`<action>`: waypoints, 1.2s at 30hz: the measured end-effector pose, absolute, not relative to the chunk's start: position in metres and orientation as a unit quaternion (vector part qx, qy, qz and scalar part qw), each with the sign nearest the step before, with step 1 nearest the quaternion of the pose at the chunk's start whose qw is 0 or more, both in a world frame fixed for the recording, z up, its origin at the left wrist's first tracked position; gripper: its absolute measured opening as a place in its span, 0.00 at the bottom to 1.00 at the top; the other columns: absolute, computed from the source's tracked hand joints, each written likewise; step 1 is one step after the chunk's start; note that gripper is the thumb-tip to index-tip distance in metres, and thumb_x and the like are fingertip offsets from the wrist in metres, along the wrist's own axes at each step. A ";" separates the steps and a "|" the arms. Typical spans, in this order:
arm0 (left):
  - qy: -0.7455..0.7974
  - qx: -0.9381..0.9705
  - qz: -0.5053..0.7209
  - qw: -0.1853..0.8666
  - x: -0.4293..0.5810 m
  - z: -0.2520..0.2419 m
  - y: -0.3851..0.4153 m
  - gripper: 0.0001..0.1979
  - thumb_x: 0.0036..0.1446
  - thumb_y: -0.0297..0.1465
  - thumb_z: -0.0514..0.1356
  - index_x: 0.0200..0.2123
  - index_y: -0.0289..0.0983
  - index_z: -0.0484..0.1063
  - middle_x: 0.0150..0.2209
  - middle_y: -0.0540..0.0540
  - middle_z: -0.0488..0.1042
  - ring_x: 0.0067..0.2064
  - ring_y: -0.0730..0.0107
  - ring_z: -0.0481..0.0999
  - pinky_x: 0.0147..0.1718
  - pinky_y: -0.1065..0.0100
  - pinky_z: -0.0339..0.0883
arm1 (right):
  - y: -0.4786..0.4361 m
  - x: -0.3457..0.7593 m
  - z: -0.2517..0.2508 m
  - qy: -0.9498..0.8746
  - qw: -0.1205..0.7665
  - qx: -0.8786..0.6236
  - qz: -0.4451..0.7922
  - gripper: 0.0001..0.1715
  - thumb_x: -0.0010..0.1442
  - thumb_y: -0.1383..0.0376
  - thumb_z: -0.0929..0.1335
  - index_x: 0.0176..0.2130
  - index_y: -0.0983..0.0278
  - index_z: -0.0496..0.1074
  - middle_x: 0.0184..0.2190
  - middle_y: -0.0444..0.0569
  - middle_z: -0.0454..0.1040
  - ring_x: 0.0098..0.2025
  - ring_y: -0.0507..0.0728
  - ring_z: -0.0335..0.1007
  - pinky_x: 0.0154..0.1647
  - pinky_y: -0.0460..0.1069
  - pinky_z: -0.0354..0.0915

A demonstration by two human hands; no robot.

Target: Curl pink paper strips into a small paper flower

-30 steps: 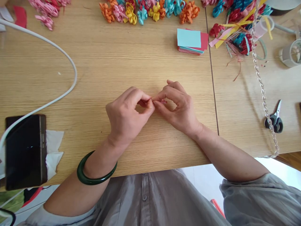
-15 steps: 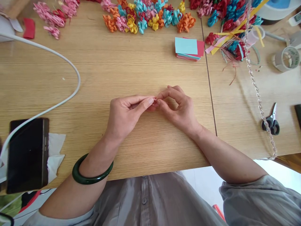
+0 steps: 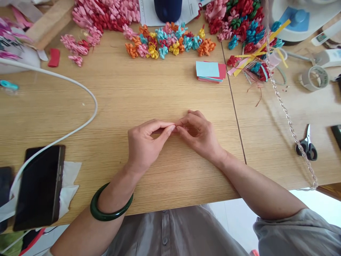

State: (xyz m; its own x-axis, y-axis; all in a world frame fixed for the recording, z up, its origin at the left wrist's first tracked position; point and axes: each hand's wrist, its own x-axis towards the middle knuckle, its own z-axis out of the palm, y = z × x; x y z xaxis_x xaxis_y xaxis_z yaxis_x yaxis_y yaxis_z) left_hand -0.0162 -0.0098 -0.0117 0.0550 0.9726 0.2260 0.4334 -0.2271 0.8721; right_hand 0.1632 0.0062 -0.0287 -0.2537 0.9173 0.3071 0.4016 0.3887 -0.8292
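Note:
In the middle of the table, my left hand (image 3: 145,144) pinches a small pink strip (image 3: 175,129) between thumb and index finger. My right hand (image 3: 201,137) meets it there, thumb and index fingertip closed at the same spot. Most of the strip is hidden by the fingers, so its full shape cannot be made out. Beyond my hands lies a stack of light blue and red paper cards (image 3: 207,69). A row of curled flowers (image 3: 174,44) in orange, yellow, blue and pink stretches behind that.
Black-handled scissors (image 3: 307,147) lie at the right, by a hanging clear twisted cord (image 3: 286,115). A tape roll (image 3: 315,79) stands farther back. On the left, a white cable (image 3: 92,96) loops over the table and across a dark phone (image 3: 39,186). A dark blue cup (image 3: 167,10) stands at the back.
The view has tilted up, so more of the table's back shows and everything sits lower. My fingertips have drawn closer together, and less of the pink strip shows between them.

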 end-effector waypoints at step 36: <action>0.489 0.750 0.439 0.072 -0.006 -0.020 -0.014 0.08 0.62 0.22 0.63 0.36 0.38 0.81 0.34 0.48 0.85 0.33 0.68 0.83 0.35 0.69 0.75 | 0.005 0.163 -0.027 -0.735 0.432 -0.435 0.288 0.07 0.66 0.68 0.70 0.34 0.60 0.75 0.29 0.44 0.77 0.39 0.56 0.70 0.52 0.57 0.70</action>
